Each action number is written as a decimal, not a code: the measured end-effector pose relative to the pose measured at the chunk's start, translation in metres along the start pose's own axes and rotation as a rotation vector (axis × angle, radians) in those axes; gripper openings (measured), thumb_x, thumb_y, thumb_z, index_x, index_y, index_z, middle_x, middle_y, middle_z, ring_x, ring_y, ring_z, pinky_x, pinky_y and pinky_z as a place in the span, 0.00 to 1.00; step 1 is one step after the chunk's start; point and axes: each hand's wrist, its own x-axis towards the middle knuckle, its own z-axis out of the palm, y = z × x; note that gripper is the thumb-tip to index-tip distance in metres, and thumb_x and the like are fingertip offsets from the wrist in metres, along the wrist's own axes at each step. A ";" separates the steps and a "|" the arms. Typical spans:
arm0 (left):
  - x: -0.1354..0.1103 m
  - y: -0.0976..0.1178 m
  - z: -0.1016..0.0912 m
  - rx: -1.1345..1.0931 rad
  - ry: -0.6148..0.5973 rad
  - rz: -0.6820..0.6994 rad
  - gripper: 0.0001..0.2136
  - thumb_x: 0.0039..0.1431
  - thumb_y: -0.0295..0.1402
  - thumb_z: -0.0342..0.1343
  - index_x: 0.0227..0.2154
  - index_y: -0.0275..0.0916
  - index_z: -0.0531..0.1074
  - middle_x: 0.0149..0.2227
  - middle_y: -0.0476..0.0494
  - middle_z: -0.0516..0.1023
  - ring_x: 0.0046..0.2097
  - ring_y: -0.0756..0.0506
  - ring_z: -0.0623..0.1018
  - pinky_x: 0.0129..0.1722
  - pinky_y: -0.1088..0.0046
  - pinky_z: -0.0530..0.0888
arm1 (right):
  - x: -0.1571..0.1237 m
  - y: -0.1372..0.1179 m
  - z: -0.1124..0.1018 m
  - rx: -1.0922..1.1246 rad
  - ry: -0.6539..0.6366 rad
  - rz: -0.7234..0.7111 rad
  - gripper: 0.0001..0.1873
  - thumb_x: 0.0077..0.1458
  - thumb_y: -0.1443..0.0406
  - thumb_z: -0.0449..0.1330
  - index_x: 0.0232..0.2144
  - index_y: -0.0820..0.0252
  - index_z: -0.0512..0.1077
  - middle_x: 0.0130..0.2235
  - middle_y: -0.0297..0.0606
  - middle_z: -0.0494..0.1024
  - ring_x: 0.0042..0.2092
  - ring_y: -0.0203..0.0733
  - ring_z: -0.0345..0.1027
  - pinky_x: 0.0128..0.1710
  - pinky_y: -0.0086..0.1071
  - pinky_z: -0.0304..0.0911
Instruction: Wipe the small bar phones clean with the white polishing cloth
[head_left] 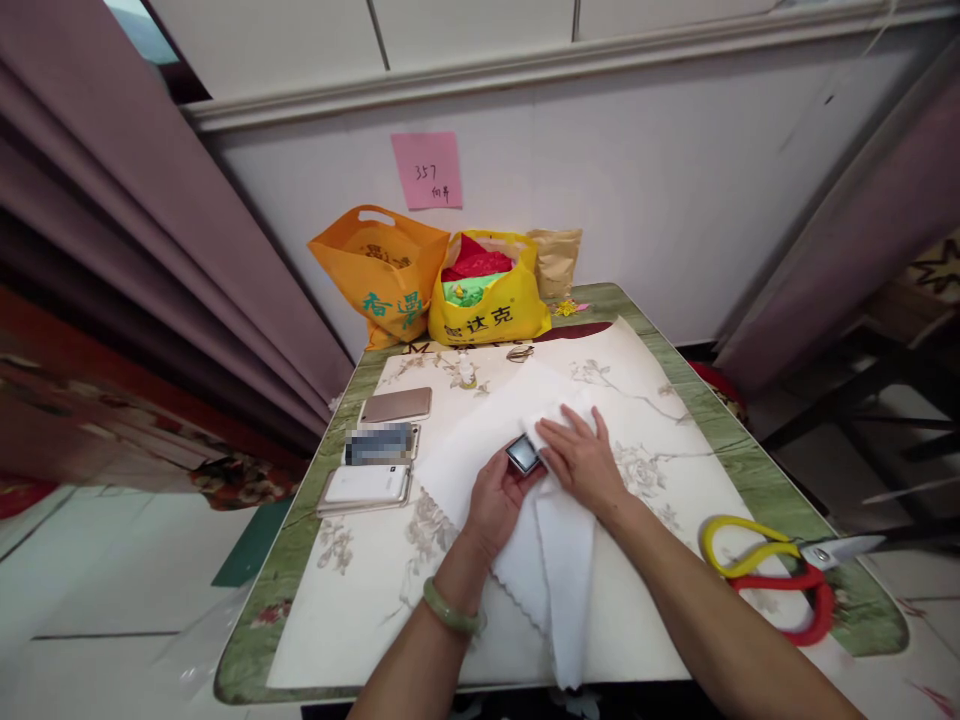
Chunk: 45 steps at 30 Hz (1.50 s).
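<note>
My left hand (496, 497), wearing a green bangle (450, 606) at the wrist, is closed around a phone (523, 453). One end of its dark glossy face shows; the rest lies under a white cloth (568, 580). My right hand (579, 455) presses a fold of that cloth over the phone, fingers together and thumb apart. The cloth spreads beneath both hands, with one fold hanging toward the table's near edge. To the left lie a brown phone (397, 404), a phone with a blurred-out face (379, 444) and a white phone (367, 484) on another flat piece.
Yellow-and-red handled scissors (787, 570) lie at the right table edge. At the back stand an orange bag (382, 270), a full yellow bag (491, 315) and a tan pouch (556, 262). A small clear bottle (466, 372) stands on the flowered sheet (337, 620).
</note>
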 end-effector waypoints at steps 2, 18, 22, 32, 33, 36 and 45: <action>0.002 -0.002 -0.003 -0.012 0.053 0.025 0.09 0.57 0.32 0.59 0.38 0.33 0.76 0.43 0.39 0.79 0.46 0.44 0.77 0.47 0.66 0.74 | 0.000 -0.010 -0.003 0.094 -0.102 -0.198 0.22 0.65 0.58 0.48 0.59 0.51 0.64 0.59 0.35 0.68 0.64 0.45 0.53 0.65 0.51 0.38; 0.001 0.002 0.004 -0.018 0.077 -0.008 0.12 0.60 0.38 0.56 0.38 0.33 0.76 0.42 0.37 0.80 0.45 0.44 0.78 0.47 0.67 0.74 | -0.001 -0.015 -0.003 0.070 -0.185 -0.273 0.35 0.62 0.48 0.49 0.65 0.56 0.52 0.63 0.43 0.62 0.66 0.49 0.48 0.66 0.56 0.30; 0.001 0.003 0.005 -0.033 0.054 -0.029 0.14 0.61 0.40 0.54 0.40 0.34 0.75 0.46 0.37 0.78 0.49 0.44 0.76 0.49 0.68 0.73 | 0.000 -0.017 0.000 0.099 -0.207 -0.282 0.34 0.63 0.48 0.47 0.66 0.53 0.49 0.64 0.41 0.60 0.66 0.48 0.50 0.66 0.56 0.30; -0.001 0.005 0.007 -0.024 0.023 -0.053 0.17 0.63 0.42 0.51 0.45 0.32 0.74 0.46 0.36 0.78 0.45 0.44 0.78 0.46 0.67 0.74 | 0.000 -0.009 -0.003 0.027 -0.185 -0.172 0.36 0.62 0.46 0.47 0.66 0.56 0.51 0.64 0.44 0.60 0.67 0.52 0.46 0.64 0.59 0.25; -0.001 0.005 0.008 -0.032 0.036 -0.051 0.16 0.63 0.41 0.52 0.43 0.32 0.74 0.46 0.36 0.78 0.45 0.45 0.77 0.46 0.69 0.74 | 0.000 -0.012 -0.003 0.071 -0.213 -0.251 0.36 0.62 0.46 0.48 0.66 0.54 0.50 0.64 0.43 0.60 0.66 0.50 0.47 0.65 0.57 0.26; -0.001 0.005 0.009 -0.048 0.057 -0.044 0.15 0.62 0.40 0.53 0.41 0.33 0.75 0.46 0.37 0.78 0.46 0.46 0.77 0.47 0.71 0.73 | 0.001 -0.015 -0.001 0.116 -0.243 -0.294 0.35 0.62 0.46 0.47 0.66 0.51 0.50 0.64 0.40 0.60 0.66 0.48 0.49 0.65 0.56 0.26; -0.001 0.004 0.005 -0.021 0.026 -0.045 0.18 0.61 0.43 0.53 0.45 0.34 0.73 0.48 0.35 0.77 0.47 0.42 0.78 0.49 0.61 0.73 | 0.000 -0.009 0.000 -0.058 -0.132 -0.004 0.35 0.64 0.48 0.46 0.66 0.57 0.50 0.63 0.46 0.61 0.67 0.56 0.45 0.62 0.66 0.24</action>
